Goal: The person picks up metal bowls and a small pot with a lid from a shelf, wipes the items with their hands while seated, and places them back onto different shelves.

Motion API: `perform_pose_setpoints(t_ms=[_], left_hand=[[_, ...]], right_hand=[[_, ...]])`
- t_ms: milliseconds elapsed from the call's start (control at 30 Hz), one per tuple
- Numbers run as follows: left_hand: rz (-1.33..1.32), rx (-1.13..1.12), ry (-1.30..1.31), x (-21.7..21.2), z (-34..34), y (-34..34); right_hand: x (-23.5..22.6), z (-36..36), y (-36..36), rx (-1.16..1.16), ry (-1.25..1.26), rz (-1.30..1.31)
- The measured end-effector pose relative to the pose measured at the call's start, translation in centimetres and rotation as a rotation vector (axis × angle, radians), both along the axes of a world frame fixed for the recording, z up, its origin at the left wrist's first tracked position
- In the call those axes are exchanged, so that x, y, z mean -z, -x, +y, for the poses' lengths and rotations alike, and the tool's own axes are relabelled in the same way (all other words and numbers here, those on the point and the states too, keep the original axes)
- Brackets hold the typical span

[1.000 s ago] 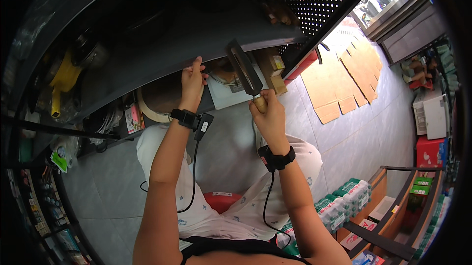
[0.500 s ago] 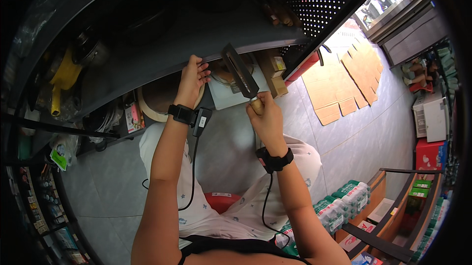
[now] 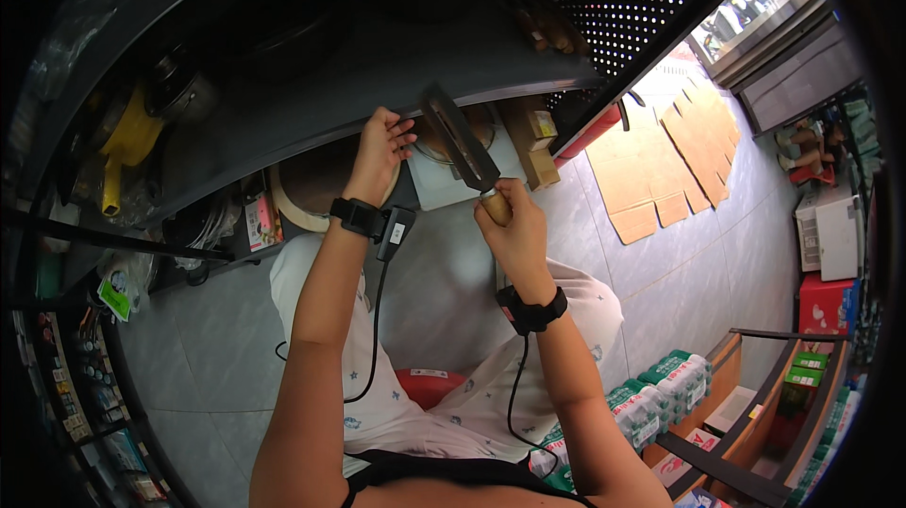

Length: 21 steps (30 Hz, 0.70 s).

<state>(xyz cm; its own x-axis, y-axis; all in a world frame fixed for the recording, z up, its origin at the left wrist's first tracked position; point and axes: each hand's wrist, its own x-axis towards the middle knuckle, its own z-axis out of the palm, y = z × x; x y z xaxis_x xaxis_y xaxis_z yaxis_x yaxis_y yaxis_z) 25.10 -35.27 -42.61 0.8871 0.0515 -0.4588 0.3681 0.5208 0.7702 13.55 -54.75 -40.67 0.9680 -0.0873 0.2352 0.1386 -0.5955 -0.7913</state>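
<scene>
My right hand is closed round the light wooden handle of a flat-bladed tool. Its long, dark blade points up and left toward the shelf edge, with a narrow pale strip along its middle; I cannot make out its exact kind. Left of the blade, my left hand is raised at the front edge of the dark shelf, empty, with loosely bent fingers held apart. Both wrists wear black straps with cables.
Beneath the shelf are a round pale-rimmed board, a white glass-lidded box and small cartons. A yellow-handled pan lies at left. Flattened cardboard covers floor at right. Wrapped bottle packs stand near my right arm.
The whole view has shifted slightly. My right hand keeps its hold on the handle, and the blade tilts a little more upright. My left hand remains raised and empty.
</scene>
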Motion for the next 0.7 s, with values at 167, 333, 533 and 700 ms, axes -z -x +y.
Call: perform_pose_setpoints(t_ms=[167,333,533,700], left_hand=[[-0.029,0.002,0.008,-0.08,-0.12,0.19],[-0.032,-0.005,0.007,-0.03,0.0,0.25],[-0.046,-0.001,-0.005,-0.18,-0.34,0.34],[-0.056,-0.001,-0.01,0.02,-0.2,0.33]], right_hand=[[-0.48,-0.03,0.28,-0.013,0.015,-0.052],[-0.32,-0.16,0.3,-0.026,0.051,-0.022],[-0.12,-0.34,0.22,-0.038,0.06,-0.024],[0.27,-0.29,0.17,-0.056,0.041,0.02]])
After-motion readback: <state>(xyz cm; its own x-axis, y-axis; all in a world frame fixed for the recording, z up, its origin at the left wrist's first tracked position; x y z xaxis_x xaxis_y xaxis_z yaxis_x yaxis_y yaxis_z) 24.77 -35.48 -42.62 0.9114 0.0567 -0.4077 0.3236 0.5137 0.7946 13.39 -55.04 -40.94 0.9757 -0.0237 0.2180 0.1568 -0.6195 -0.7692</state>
